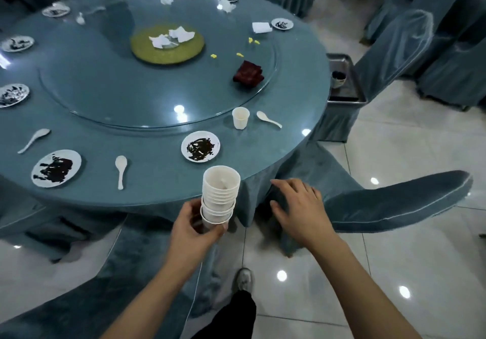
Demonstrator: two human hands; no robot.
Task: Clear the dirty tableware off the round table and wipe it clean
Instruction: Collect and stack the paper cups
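Left hand grips stacked white cups; right hand empty, fingers spread. Lone white plastic cup upright on surface, ahead, nearer right hand.

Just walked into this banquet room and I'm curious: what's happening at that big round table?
A person is clearing it after a meal. Their left hand holds a stack of white cups, while the right hand hangs open beside the table's edge. One white cup still stands on the round table, along with sauce-smeared plates, white spoons and crumpled napkins. No wiping has begun.
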